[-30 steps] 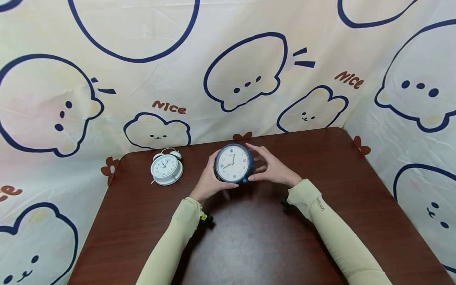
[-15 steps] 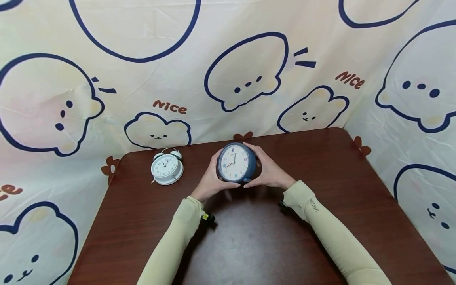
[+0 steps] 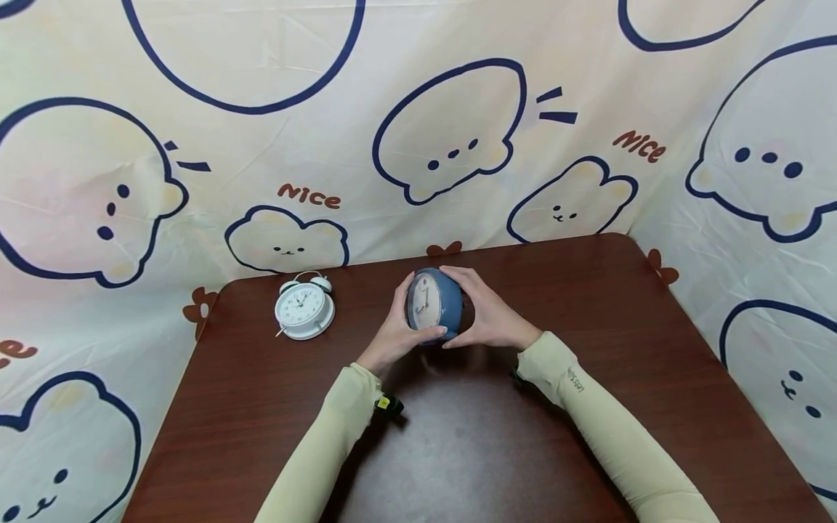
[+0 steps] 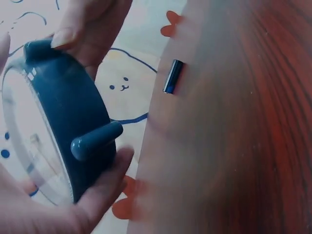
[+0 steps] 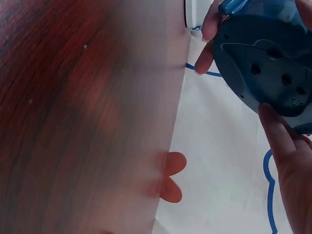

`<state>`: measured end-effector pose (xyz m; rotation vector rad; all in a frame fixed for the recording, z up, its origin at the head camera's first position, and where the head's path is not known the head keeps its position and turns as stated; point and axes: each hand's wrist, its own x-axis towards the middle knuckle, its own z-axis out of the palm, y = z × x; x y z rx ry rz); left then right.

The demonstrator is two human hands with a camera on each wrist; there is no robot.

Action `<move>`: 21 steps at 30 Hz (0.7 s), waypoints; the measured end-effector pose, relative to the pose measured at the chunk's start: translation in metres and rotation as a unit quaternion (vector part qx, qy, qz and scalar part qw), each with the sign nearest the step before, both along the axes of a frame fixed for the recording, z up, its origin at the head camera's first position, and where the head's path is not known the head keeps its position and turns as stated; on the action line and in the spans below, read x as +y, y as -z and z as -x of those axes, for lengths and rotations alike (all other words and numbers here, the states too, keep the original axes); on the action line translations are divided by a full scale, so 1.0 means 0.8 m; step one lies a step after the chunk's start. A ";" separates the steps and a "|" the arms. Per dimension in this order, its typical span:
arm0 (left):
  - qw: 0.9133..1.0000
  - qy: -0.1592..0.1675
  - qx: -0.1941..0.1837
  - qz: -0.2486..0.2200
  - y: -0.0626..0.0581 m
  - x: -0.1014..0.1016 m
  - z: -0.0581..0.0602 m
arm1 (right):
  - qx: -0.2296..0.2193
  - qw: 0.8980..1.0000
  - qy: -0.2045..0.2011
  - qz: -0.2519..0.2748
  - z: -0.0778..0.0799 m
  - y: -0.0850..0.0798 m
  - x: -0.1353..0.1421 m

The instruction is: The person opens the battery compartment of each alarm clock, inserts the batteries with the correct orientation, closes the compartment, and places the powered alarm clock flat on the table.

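A round blue alarm clock is held above the table, its white dial turned towards the left. My left hand grips its left side, with the thumb across the lower front edge. On the other side my right hand holds the casing between thumb and fingers. The left wrist view shows the blue clock's side with a short rounded foot. From the right wrist view I see its dark back, with several small knobs and holes; a finger of my right hand touches the rim.
A white twin-bell alarm clock stands at the table's back left. One small dark battery lies on the table near the far edge. The brown wooden table meets a patterned cloth behind and at the sides.
The blue clock has turned, so its dial now points left and more of its blue side shows. My right hand has closed in around the casing from the right. The white clock stays put.
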<state>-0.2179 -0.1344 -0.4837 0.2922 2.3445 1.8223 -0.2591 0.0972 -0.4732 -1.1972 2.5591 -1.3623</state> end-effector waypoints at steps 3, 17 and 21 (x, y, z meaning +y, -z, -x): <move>1.000 -0.022 0.000 0.013 -0.001 0.003 -0.001 | 0.008 1.000 -0.003 -0.005 -0.001 -0.001 -0.002; 0.998 0.017 -0.027 -0.046 -0.001 -0.002 -0.004 | -0.106 0.994 -0.021 0.005 0.010 0.031 -0.002; 0.997 0.028 -0.034 -0.069 0.001 0.000 -0.005 | -0.089 0.995 -0.023 0.029 0.010 0.033 -0.008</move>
